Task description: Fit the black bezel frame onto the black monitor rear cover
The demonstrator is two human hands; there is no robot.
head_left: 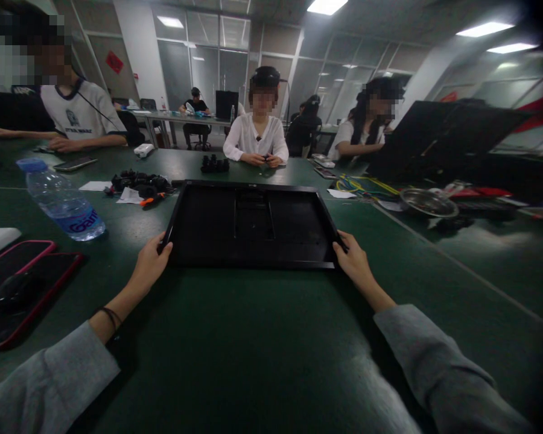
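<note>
Left hand point(152, 260) and right hand point(355, 261) grasp opposite ends of a black panel point(203, 226), on or just above the table point(253, 349). Swung left, it might topple the bottle point(66, 202); a loose grip might drop one end.

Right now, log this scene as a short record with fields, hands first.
Left hand: on the left edge of the black panel
Right hand: on the panel's right edge
Surface: green table; panel contact unclear
To the left: partly filled water bottle
To the right: metal bowl, yellow cables
Across the table: person in a white top
</note>
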